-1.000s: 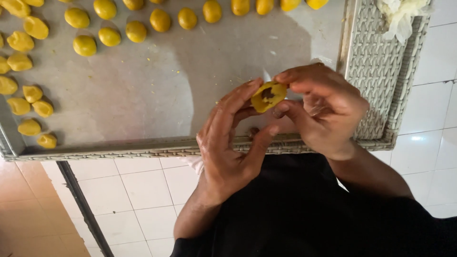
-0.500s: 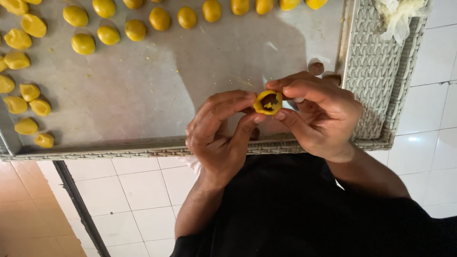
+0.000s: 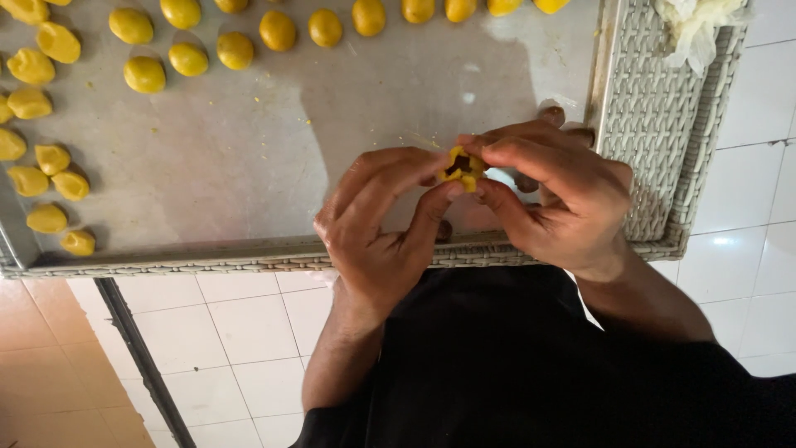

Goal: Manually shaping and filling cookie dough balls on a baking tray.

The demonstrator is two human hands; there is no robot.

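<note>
Step in hand: you are closing a small yellow dough piece (image 3: 463, 168) round a dark filling, and the edges look only partly drawn in, since the dark centre shows at the top
Dough piece: held in the air between both hands, above the near right part of the metal tray (image 3: 249, 166), not touching it
Left hand (image 3: 385, 220): your fingers are curled narrow, thumb and fingertips pressed to the left and underside of the dough piece
Right hand (image 3: 560, 195): your thumb and first fingers pinch the right side of the same piece, the other fingers folded close behind
Shared grip: both hands hold the one piece, so neither is free
Finished pieces (image 3: 145, 73): yellow shaped lumps lie in rows along the far edge and down the left side of the tray, well apart from your hands
Bare tray area: the wide floured middle lies just beyond your hands
Support: the tray rests on a woven wicker surface (image 3: 655, 108), with a crumpled pale wrapper (image 3: 692, 21) at its far right corner
Below: white floor tiles (image 3: 240, 332) and your dark clothing (image 3: 514, 365)
Next move calls for: by my judgement, gentle even pinching all round the opening so the filling is covered without the thin wall splitting
Care point: press too hard and the filling may squeeze out through the gap
</note>
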